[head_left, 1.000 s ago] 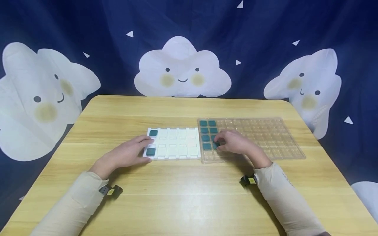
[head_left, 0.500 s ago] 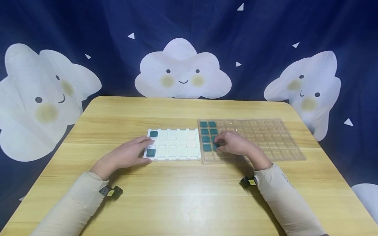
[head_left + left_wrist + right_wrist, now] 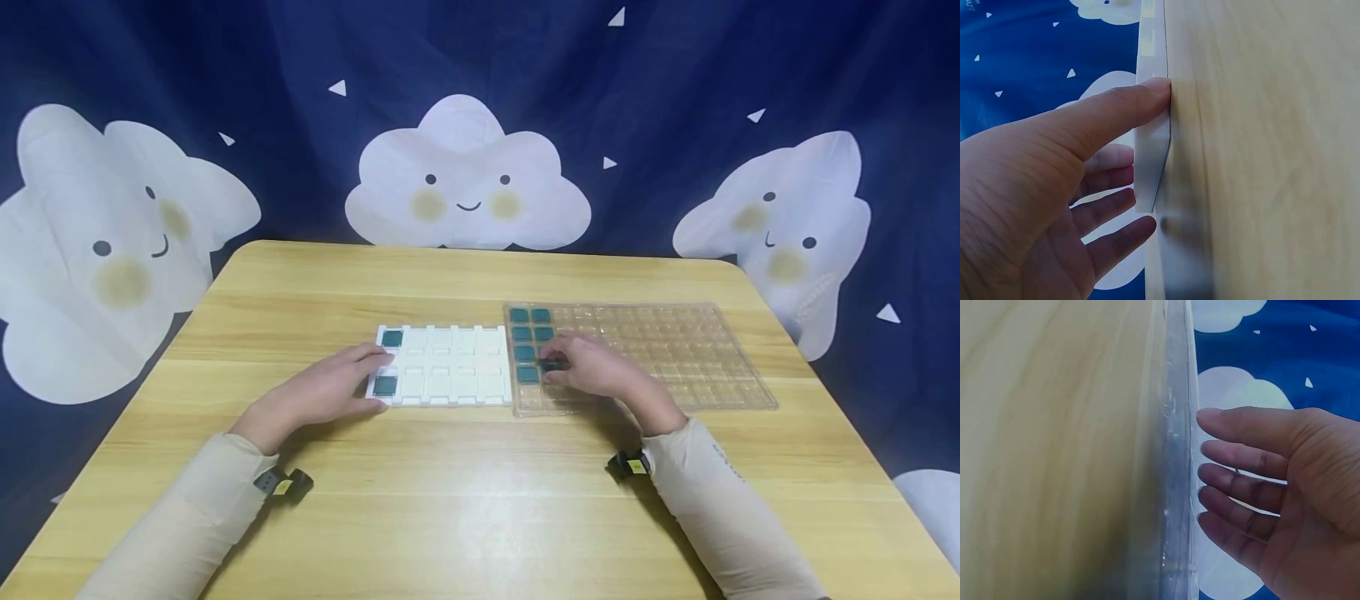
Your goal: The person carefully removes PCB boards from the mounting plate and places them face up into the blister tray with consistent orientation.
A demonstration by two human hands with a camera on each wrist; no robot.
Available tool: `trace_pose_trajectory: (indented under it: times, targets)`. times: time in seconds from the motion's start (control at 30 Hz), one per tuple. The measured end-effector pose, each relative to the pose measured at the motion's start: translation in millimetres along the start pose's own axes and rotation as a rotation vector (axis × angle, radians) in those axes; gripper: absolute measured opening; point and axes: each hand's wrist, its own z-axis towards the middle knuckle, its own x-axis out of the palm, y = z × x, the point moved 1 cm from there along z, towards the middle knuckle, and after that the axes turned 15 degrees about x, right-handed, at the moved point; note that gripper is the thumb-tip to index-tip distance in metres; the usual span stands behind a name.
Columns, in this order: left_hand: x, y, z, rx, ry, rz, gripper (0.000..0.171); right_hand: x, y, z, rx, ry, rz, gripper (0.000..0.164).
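My left hand (image 3: 322,387) holds the left end of a white slotted tray (image 3: 457,362), thumb against its near edge and fingers over its left side. In the left wrist view the thumb (image 3: 1141,103) lies on the tray's edge. Two dark green square tiles (image 3: 392,338) sit in that tray's leftmost column. My right hand (image 3: 588,364) is over the left part of a clear plastic tray (image 3: 660,342), pinching a dark square tile (image 3: 554,364) between thumb and fingers. Several more green tiles (image 3: 522,333) fill pockets in its two left columns, some partly hidden by the hand.
Both trays lie side by side, nearly touching, on a light wood table (image 3: 465,492). A dark blue curtain (image 3: 292,100) with white smiling clouds hangs behind it. Each wrist carries a small black camera (image 3: 294,486).
The tile under my right fingers now stands up from its pocket, dark and tilted between thumb and fingers. The left hand and both trays keep their places.
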Motion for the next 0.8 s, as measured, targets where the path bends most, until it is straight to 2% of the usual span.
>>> trace_pose_trajectory:
  times: [0.47,0.8]
  targets:
    - [-0.3,-1.6,-0.4,-0.009,-0.002,-0.014,0.077,4,15,-1,-0.035,-0.068,-0.004,0.041]
    - [-0.1,0.3,-1.0,0.026,-0.016,-0.012,0.080,10,38,12,-0.130,-0.078,0.013,0.037]
